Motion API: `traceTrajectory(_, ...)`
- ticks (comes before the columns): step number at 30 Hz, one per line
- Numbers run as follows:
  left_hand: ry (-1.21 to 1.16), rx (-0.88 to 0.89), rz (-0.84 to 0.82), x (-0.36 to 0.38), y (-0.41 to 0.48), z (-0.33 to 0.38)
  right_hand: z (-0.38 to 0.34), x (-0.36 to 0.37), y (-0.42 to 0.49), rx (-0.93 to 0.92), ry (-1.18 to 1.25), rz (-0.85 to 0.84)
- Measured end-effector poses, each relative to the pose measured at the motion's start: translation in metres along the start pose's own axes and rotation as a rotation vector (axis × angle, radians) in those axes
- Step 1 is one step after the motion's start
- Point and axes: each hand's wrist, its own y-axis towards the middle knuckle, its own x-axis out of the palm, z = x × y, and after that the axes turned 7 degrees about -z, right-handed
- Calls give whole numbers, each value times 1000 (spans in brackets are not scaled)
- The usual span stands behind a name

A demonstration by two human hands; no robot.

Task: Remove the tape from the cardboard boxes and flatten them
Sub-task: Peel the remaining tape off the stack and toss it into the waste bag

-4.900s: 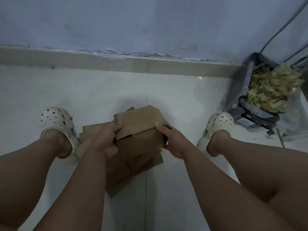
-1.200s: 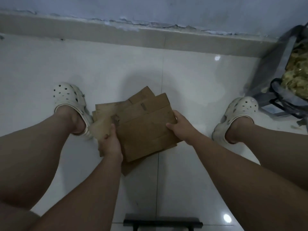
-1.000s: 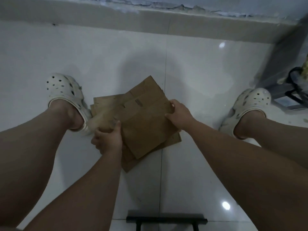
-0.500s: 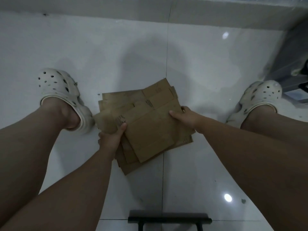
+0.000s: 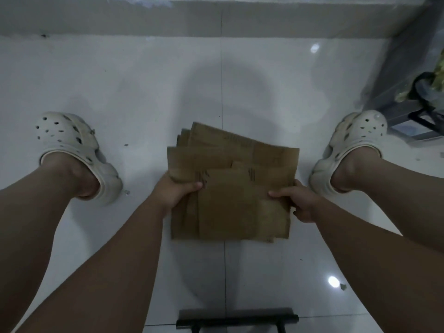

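Observation:
A stack of several flattened brown cardboard boxes (image 5: 228,188) is held between my feet above the white tiled floor, its sheets fanned slightly at the far end. My left hand (image 5: 174,192) grips the stack's left edge, thumb on top. My right hand (image 5: 296,201) grips the right edge, thumb on top and fingers under. No tape shows on the cardboard.
My feet in white perforated clogs (image 5: 74,152) (image 5: 348,150) stand left and right of the stack. A grey bin with a black bag (image 5: 413,102) holding crumpled yellowish material sits at the far right by the wall's skirting (image 5: 216,18). A black bar (image 5: 236,319) lies near the bottom edge.
The box was pressed flat onto the pile. Both hands then squared the sheets, turned the stack straighter and took hold of the whole stack by its side edges.

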Motion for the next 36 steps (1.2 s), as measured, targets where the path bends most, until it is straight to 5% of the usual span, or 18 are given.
traceTrajectory(4, 249, 261, 139, -13, 15, 54, -28, 3, -7, -347, 157, 59)
traceTrajectory(9, 234, 527, 194, -15, 9, 95, -84, -2, -23, -655, -28, 73)
traceTrajectory(21, 356, 628, 93, -10, 11, 55, -84, -25, -19, -699, -408, 90)
traceTrajectory(27, 313, 489, 257, -2, 5, 54, -76, -22, -21, -730, -426, 351)
traceTrajectory(36, 178, 662, 233, 21, -71, 115, -102, -27, -119, -838, -423, 343)
